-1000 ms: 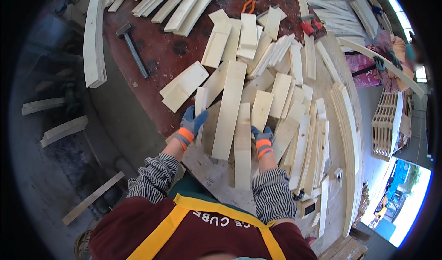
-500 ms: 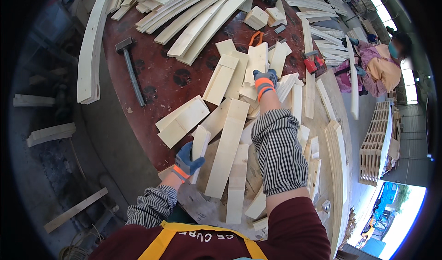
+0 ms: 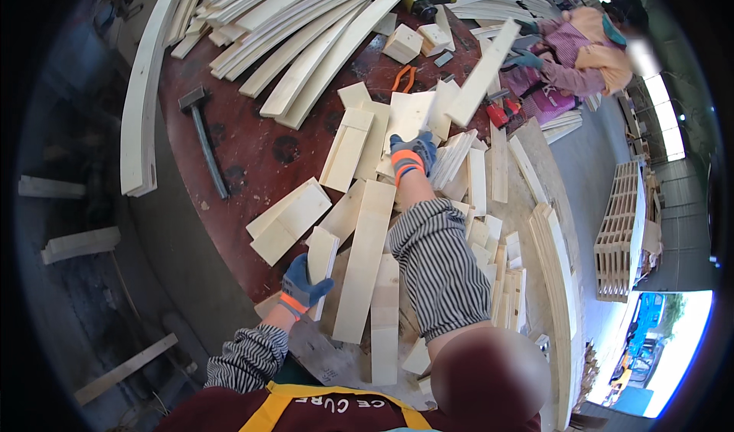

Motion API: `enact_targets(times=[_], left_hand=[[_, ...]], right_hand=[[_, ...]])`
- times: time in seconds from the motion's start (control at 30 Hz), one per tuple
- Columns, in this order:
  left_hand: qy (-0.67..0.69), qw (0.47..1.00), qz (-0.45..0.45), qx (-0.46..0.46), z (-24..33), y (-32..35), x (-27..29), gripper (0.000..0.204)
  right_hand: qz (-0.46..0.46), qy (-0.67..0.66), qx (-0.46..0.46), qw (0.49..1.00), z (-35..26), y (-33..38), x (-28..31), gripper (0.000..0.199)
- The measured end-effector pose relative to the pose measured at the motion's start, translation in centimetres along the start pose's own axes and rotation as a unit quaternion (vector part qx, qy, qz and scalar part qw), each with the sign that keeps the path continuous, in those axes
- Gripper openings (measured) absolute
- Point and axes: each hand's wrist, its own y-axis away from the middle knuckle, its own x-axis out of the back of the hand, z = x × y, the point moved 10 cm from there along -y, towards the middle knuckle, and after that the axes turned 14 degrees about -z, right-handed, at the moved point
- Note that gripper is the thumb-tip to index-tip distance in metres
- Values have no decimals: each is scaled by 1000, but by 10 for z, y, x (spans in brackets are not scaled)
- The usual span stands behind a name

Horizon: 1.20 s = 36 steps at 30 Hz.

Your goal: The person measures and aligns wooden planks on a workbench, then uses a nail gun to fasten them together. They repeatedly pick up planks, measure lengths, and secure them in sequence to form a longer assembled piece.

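My left hand [image 3: 306,285], in a blue glove with an orange cuff, is closed round a short pale wooden block [image 3: 323,250] near the table's front left. My right hand [image 3: 414,157], gloved the same way, reaches to the middle of the table. Its fingers are closed over the near end of a short wide wooden board [image 3: 410,112] in a loose pile. Between my hands lies a longer flat board [image 3: 365,260]. A pair of stacked short boards [image 3: 290,222] rests just beyond my left hand.
A hammer [image 3: 205,141] lies on the dark red table [image 3: 256,111]. Long curved boards [image 3: 321,50] are stacked at the far side. Orange-handled pliers [image 3: 404,78] and a red tool [image 3: 503,112] lie farther off. At right, a co-worker [image 3: 569,53] holds a long board [image 3: 483,73].
The co-worker has come closer and swung a long board over the table's far right. My right hand has shifted slightly nearer and left. My left hand still grips the block. The view has moved slightly.
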Motion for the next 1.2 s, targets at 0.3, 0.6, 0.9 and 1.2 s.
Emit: enact_targets(times=[0.3,0.6,0.9,1.2], left_hand=[[-16,1000,-21,4,3,-5,-12,65],[3,1000,-10,18,2,-2,-5,68],[-85,994,-33,62,12,-2,-4,81],[7,992,72,106,11,7,2,77]], right_hand=[[-14,112,91,989,6,-24,11,96],[-52,187,110,975,-36,0,-31,91],[-45,-38,244,968,23,4,1,67],[-422,-771,142,456,165,227,-54,57]])
